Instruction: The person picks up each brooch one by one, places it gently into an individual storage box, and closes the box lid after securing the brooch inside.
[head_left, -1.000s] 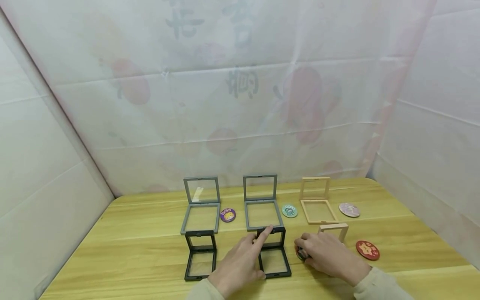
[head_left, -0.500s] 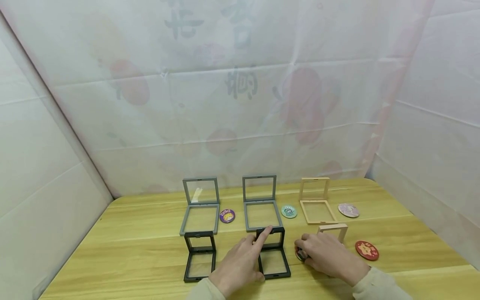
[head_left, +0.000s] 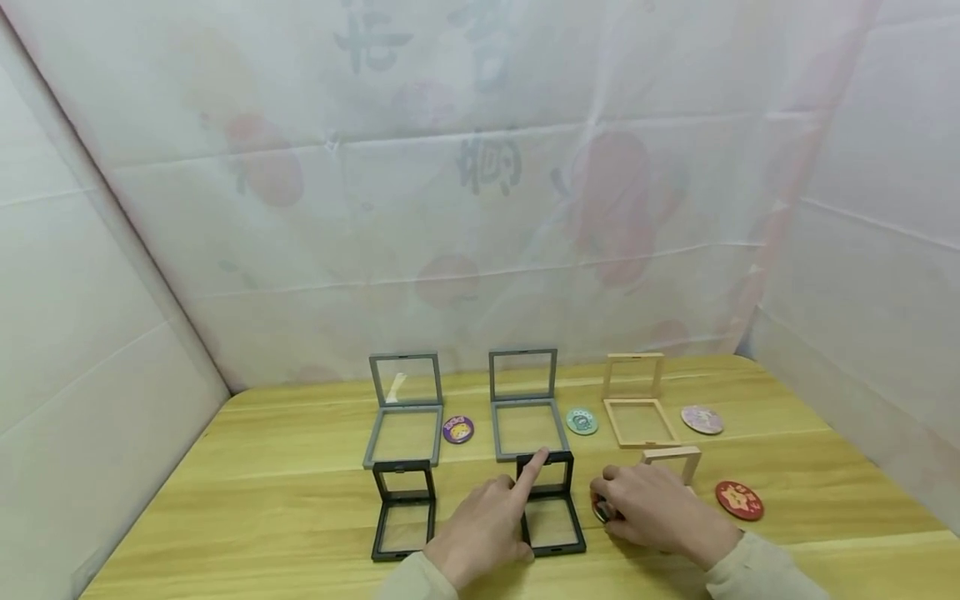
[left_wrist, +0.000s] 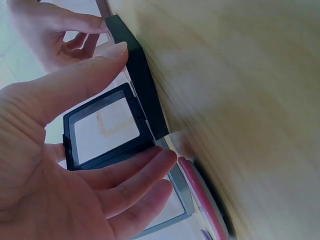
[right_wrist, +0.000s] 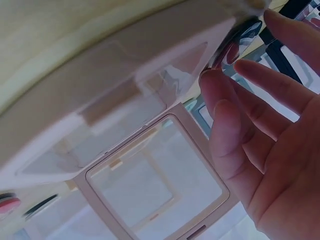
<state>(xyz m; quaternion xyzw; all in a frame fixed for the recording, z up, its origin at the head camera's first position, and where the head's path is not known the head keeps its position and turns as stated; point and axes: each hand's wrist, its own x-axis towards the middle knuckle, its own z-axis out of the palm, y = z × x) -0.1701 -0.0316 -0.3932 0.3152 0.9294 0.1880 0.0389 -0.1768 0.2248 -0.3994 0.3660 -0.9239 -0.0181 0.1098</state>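
Note:
My left hand [head_left: 480, 525] holds the small black display frame [head_left: 555, 550] in the front middle, its lid standing up. The index finger stretches to the lid's top edge. In the left wrist view the thumb presses the side of the base [left_wrist: 142, 75], with other fingers behind the lid [left_wrist: 75, 150]. My right hand [head_left: 652, 508] pinches a round badge [head_left: 602, 510] at its fingertips, left of a small beige display frame [head_left: 671, 453]. The hand hides most of that badge and much of the beige frame, whose clear lid shows in the right wrist view.
Behind stand two larger grey frames [head_left: 367, 450] [head_left: 495, 433] and a beige frame [head_left: 611, 417], lids raised. Another black frame [head_left: 377, 533] stands front left. Badges lie among them: purple [head_left: 458, 429], green [head_left: 582, 421], lilac [head_left: 702, 419], red [head_left: 739, 500]. White fabric walls enclose the table.
The head view shifts slightly. Both hands stay nearly where they were, the left on the black frame and the right at the badge.

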